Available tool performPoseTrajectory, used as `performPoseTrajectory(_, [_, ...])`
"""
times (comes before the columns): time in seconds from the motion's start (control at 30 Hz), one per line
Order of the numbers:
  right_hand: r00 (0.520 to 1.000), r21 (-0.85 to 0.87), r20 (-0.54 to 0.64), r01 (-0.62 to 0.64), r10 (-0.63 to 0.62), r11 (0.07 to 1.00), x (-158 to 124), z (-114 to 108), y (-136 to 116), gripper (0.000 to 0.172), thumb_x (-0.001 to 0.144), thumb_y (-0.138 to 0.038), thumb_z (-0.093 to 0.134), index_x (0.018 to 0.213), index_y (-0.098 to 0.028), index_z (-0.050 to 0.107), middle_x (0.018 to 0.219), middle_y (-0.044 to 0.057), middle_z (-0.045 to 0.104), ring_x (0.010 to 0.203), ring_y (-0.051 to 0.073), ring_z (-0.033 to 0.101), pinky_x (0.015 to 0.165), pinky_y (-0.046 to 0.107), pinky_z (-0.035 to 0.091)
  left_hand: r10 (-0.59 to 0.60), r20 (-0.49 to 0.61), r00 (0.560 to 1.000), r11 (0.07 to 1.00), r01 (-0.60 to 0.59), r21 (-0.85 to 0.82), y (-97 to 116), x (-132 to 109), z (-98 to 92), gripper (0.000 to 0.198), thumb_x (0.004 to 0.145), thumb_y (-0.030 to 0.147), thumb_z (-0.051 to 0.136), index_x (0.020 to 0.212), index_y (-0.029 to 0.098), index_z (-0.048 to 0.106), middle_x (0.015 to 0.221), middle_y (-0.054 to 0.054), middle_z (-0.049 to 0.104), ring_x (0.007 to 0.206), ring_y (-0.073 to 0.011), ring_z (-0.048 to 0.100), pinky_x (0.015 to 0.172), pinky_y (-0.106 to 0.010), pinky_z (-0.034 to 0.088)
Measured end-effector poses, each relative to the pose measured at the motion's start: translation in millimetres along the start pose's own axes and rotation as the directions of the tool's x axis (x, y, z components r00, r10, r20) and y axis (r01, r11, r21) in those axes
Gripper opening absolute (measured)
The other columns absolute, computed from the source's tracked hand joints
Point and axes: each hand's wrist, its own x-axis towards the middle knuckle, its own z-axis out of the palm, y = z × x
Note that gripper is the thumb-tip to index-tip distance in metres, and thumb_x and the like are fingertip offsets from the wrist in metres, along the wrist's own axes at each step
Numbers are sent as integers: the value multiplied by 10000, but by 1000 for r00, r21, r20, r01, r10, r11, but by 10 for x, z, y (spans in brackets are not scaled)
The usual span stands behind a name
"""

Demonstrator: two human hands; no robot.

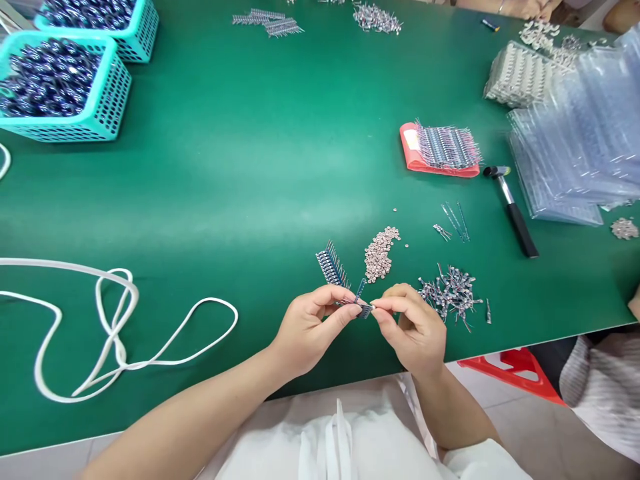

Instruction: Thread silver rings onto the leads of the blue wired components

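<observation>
In the head view my left hand (313, 327) pinches a small dark-blue strip with thin metal pins (365, 311) between thumb and fingers. My right hand (417, 327) is closed at the strip's right end, its thumb and fingertips together on a tiny pale piece (373, 307). Just beyond my left fingers lies a blue comb-like row of pinned parts (332, 266). A heap of small round beige pieces (380, 255) sits past my fingertips. To the right of my right hand is a pile of loose small parts with wire legs (450, 293).
White cord (120, 320) loops across the left. Turquoise baskets (107, 100) of shiny dark pieces stand at far left. A hammer (515, 217), a red pad with pinned rows (413, 157) and stacked clear plastic trays (560, 160) lie right. Another person's hand (530, 8) is at the far edge.
</observation>
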Motion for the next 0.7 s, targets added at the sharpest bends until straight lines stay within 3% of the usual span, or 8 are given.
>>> performPoseTrajectory(0.53, [994, 95, 44, -100, 96, 990, -18, -8, 15, 176, 867, -104, 659, 948, -254, 705, 816, 0, 614, 733, 135, 585, 647, 277, 466, 44, 15, 999, 995, -45, 84, -23, 11, -16, 97, 859, 248, 694, 859, 151, 689, 836, -49, 720, 783, -160, 694, 766, -266, 581])
performPoseTrajectory(0.7, [969, 194, 139, -229, 205, 954, -13, -33, 5, 112, 887, -156, 661, 913, -256, 704, 795, 1, 595, 749, 142, 551, 649, 276, 437, 33, 23, 999, 996, -35, 87, -6, -1, -6, 85, 853, 227, 682, 826, 149, 665, 757, -30, 698, 710, -143, 675, 695, -246, 559])
